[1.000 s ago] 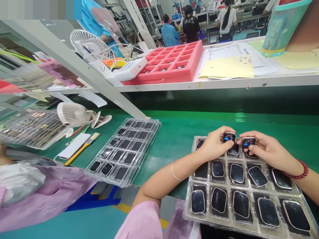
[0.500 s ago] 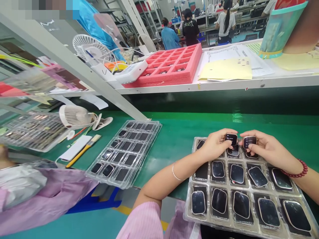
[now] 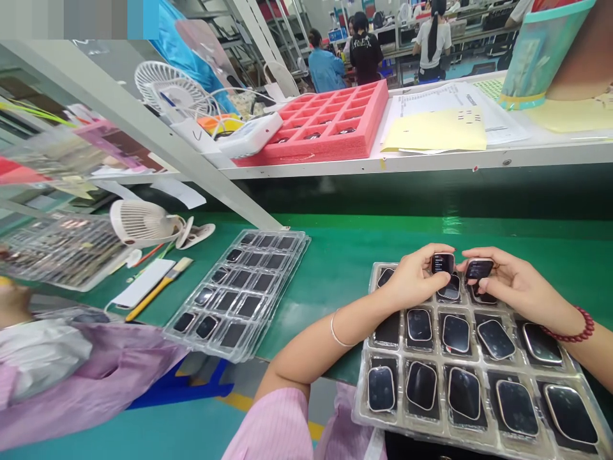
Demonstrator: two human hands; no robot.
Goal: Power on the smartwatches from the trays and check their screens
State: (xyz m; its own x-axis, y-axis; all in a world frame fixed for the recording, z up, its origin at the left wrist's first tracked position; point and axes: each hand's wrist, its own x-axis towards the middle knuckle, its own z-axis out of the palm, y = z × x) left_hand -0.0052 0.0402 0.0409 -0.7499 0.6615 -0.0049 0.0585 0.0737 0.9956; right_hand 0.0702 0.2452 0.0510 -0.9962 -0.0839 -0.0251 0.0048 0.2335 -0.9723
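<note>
My left hand [image 3: 421, 276] pinches a smartwatch case [image 3: 442, 262] by its edges, its screen lit with small text. A second smartwatch case [image 3: 479, 268], also lit, is held in my right hand [image 3: 510, 284], tilted a little. Both cases are strapless and hover over the back rows of a clear plastic tray [image 3: 445, 429]. Several more dark-screened watch cases [image 3: 464, 393] lie in the tray's compartments, one to a pocket. My hands and forearms partly cover the tray's back row.
Left on the green bench, a stack of clear trays [image 3: 239, 297] holds dark watch cases. Beyond it are a brush [image 3: 160, 289], a white bar [image 3: 143, 283] and a fan [image 3: 143, 223]. A red foam tray [image 3: 330, 121] sits on the shelf. A co-worker's sleeve [image 3: 86, 377] is at left.
The left watch's screen now shows more lines of text. The watch in my right hand has tilted back, and my right thumb has moved lower off its screen.
</note>
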